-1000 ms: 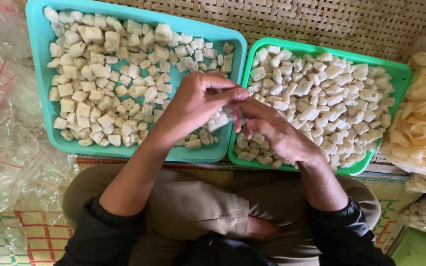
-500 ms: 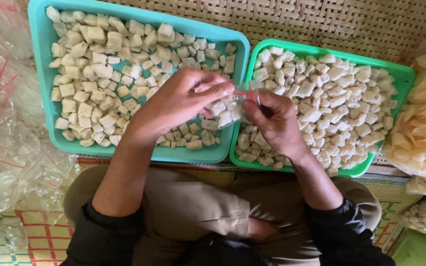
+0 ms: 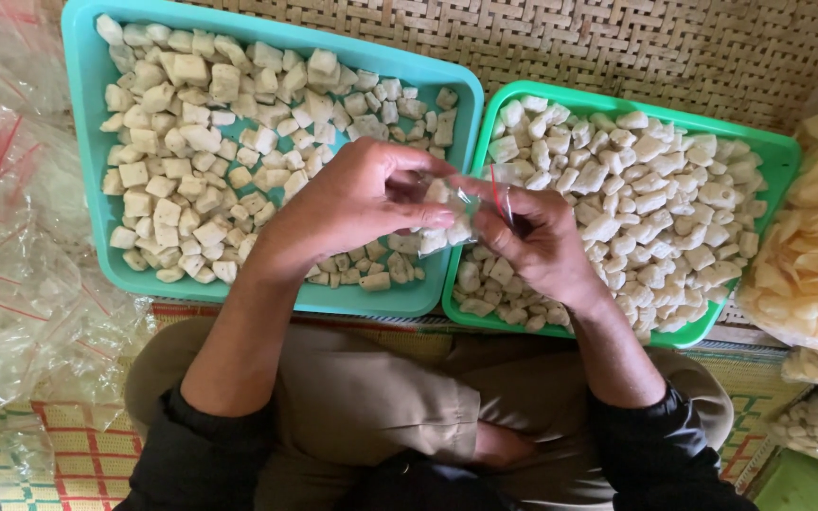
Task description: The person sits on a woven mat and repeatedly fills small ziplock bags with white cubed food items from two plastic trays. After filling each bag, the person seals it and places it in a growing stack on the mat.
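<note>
Underneath everything lay a woven mat (image 3: pixel 617 47), and on it two shallow plastic trays sat side by side, their rims touching. The teal tray (image 3: pixel 82 142) on the left held squarish pale chunks (image 3: pixel 182 142) spread loosely, with bare plastic showing along its near edge. The green tray (image 3: pixel 776 161) on the right was packed more thickly with rounder pale pieces (image 3: pixel 655 189). Off the left edge lay a heap of empty clear bags (image 3: pixel 21 284) with red strips, and at the right sat filled bags of yellowish crackers (image 3: pixel 816 255).

Over the seam between the trays, the left hand (image 3: pixel 352 208) and the right hand (image 3: pixel 546 246) met around a small clear bag (image 3: pixel 456 213) holding a few pale pieces. The left fingers (image 3: pixel 423 220) were curled and pinching the bag at its near side, thumb beneath; the right fingers (image 3: pixel 485 189) were pressed together on the bag's mouth, near its red strip.

Judging by its look, the bag would be very light, thin and slippery, crumpling under any grip, so the firmest hold would be at the top edge by the strip, with the bottom supported. The pieces seemed dry and probably brittle, so squeezing the filled part could crack them.
</note>
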